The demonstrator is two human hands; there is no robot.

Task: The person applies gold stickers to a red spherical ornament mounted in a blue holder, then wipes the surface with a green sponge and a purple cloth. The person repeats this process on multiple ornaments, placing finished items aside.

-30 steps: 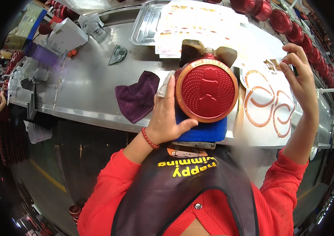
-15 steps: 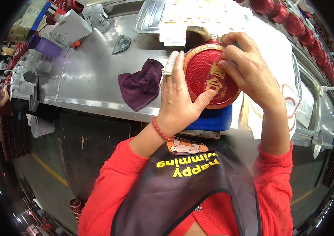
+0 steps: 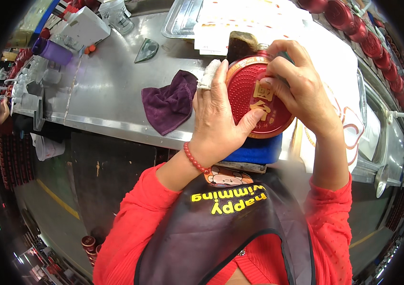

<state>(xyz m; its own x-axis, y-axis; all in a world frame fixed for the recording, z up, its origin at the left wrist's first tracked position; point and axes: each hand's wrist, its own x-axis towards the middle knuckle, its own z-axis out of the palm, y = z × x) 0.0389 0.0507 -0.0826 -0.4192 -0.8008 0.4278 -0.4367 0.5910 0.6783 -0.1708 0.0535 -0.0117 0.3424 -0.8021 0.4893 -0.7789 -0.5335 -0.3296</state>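
A round, flat red bottle with a dotted face, a gold rim band and large gold characters is tilted over a blue cloth pad. My left hand holds its left side, thumb pressed on the face beside the lettering; a white wrap covers one finger. My right hand is closed over the upper right of the face, thumb and bent fingers pinched at the top of the gold characters. Whatever lies between those fingertips is too small to make out. The bottle's short neck shows behind the right fingers.
Left of my hands a purple cloth lies on the metal table. Beyond it are a glass-like wedge, a purple cup and clear jugs. White printed sheets and a dark block are behind the bottle. Red bottles line the right.
The bottle has shifted slightly right and toward me, with more of the dark block behind it showing. Both hands keep nearly the same grip.
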